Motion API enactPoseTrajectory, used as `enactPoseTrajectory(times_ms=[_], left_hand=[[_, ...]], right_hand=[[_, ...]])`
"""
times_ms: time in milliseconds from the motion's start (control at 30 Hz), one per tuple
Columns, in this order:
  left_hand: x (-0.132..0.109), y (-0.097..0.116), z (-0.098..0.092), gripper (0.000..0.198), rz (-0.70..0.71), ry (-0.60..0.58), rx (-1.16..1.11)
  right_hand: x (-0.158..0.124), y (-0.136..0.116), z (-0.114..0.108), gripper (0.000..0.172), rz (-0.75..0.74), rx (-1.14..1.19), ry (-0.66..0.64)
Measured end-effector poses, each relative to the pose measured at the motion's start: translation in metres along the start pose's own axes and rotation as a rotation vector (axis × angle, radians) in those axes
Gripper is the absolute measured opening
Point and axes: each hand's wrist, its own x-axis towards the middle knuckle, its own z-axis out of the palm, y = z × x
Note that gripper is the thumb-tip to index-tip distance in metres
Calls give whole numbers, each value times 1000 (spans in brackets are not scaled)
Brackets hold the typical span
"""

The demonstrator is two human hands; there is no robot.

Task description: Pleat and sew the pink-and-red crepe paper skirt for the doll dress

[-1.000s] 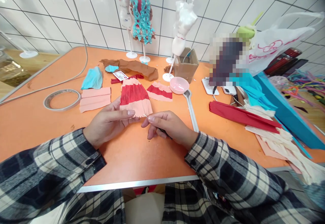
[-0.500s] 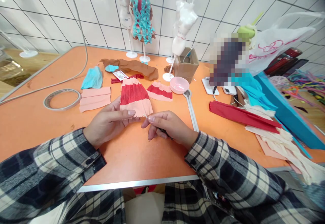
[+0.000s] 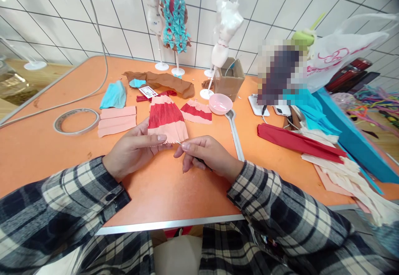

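Note:
My left hand (image 3: 134, 149) pinches the lower hem of a small red and pink crepe-paper skirt (image 3: 166, 121) that lies on the orange table (image 3: 162, 187). My right hand (image 3: 208, 153) is closed around a thin metal tool (image 3: 199, 161); its fine tip pokes out by the skirt's hem, close to my left fingertips. Both forearms wear plaid sleeves and rest near the table's front edge.
A second red and pink piece (image 3: 196, 112), a pink bowl (image 3: 220, 103), pink strips (image 3: 116, 121), a tape roll (image 3: 75, 121), blue paper (image 3: 114, 95), brown paper (image 3: 162, 81) and a cardboard box (image 3: 230, 79) lie behind. Small mannequins (image 3: 174, 21) stand at the wall. Red and cream paper (image 3: 299, 142) is heaped at right.

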Motion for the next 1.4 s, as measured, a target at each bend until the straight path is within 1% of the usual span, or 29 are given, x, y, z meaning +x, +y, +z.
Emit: enactPoseTrajectory(times_ms=[700, 1000, 1167, 1400], left_hand=[[-1, 0, 2, 36, -3, -30, 11], [-1, 1, 2, 38, -25, 3, 55], [-1, 1, 3, 40, -35, 18, 34], [-1, 0, 2, 37, -18, 0, 30]], right_hand=[[0, 3, -2, 36, -13, 31, 9], [0, 1, -1, 39, -2, 20, -5], [-1, 1, -2, 37, -1, 25, -18], [0, 2, -2, 37, 10, 24, -14]])
